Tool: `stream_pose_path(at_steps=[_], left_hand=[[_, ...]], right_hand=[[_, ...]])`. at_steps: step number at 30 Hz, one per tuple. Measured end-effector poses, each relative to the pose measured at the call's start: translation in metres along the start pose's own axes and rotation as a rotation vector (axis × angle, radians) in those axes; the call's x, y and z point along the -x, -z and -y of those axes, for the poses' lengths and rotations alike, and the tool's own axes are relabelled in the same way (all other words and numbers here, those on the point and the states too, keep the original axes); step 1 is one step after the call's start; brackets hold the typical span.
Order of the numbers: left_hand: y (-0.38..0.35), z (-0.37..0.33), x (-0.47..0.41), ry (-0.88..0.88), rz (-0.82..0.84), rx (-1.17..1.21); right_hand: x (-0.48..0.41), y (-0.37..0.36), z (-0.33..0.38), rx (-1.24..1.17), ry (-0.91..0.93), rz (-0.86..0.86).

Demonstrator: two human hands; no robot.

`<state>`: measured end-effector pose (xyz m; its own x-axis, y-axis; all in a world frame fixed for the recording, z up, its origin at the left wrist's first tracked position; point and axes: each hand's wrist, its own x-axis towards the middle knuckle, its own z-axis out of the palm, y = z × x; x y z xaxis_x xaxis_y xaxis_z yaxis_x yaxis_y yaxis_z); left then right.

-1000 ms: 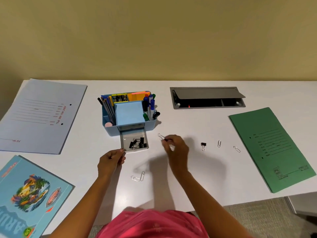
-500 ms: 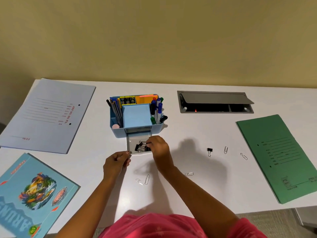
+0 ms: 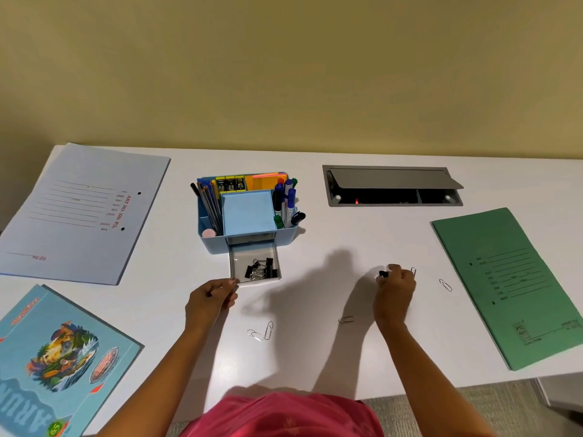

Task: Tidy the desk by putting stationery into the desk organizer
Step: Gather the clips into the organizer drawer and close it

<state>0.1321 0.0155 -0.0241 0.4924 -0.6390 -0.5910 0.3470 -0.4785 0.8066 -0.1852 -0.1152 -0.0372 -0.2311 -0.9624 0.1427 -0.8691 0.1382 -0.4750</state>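
Note:
A blue desk organizer [image 3: 214,244] full of pens, pencils and sticky notes stands mid-desk. Its small drawer [image 3: 235,263] is pulled out and holds black binder clips and paper clips. My left hand [image 3: 209,299] pinches the drawer's front left corner. My right hand [image 3: 396,290] is far to the right, its fingertips closed on a small black binder clip [image 3: 383,274] on the desk. Loose paper clips lie beside that hand [image 3: 413,271], further right [image 3: 445,284], below the hand's wrist [image 3: 346,319], and as a pair [image 3: 262,332] in front of the drawer.
A pale blue folder [image 3: 79,212] lies at the back left and a green folder [image 3: 511,285] at the right. An illustrated blue book [image 3: 56,357] sits at the front left. A grey cable hatch [image 3: 391,186] is open behind the right hand.
My right hand left the drawer, where it dropped a paper clip, and moved right to the black binder clip. My left hand stays at the drawer corner.

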Motion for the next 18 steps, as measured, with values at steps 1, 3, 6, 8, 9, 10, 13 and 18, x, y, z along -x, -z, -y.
stream_pose_path(at_steps=[1, 3, 6, 8, 9, 10, 13, 18], left_hand=[[0.0, 0.0, -0.001, 0.006, 0.003, 0.006], [0.001, -0.002, -0.001, 0.015, 0.008, 0.009], [0.001, -0.002, -0.002, 0.025, 0.006, 0.006], [0.0, -0.001, -0.002, 0.024, 0.006, -0.003], [0.0, -0.001, -0.002, 0.024, 0.004, -0.003], [0.0, -0.001, -0.002, 0.023, 0.003, 0.0], [0.001, -0.001, -0.002, 0.022, 0.001, 0.007], [0.001, 0.001, -0.002, 0.02, 0.005, 0.011]], right_hand=[[-0.002, 0.002, -0.002, 0.022, -0.045, 0.014], [-0.005, 0.002, -0.006, 0.051, -0.1, 0.037], [-0.007, -0.001, -0.007, 0.064, -0.09, 0.044], [-0.01, -0.002, -0.005, 0.044, -0.093, 0.036], [-0.011, -0.003, -0.003, 0.032, -0.099, 0.032], [-0.011, -0.003, 0.0, 0.02, -0.108, 0.027], [-0.008, -0.003, 0.022, -0.066, -0.076, 0.004], [0.023, 0.006, 0.094, -0.297, 0.2, 0.006]])
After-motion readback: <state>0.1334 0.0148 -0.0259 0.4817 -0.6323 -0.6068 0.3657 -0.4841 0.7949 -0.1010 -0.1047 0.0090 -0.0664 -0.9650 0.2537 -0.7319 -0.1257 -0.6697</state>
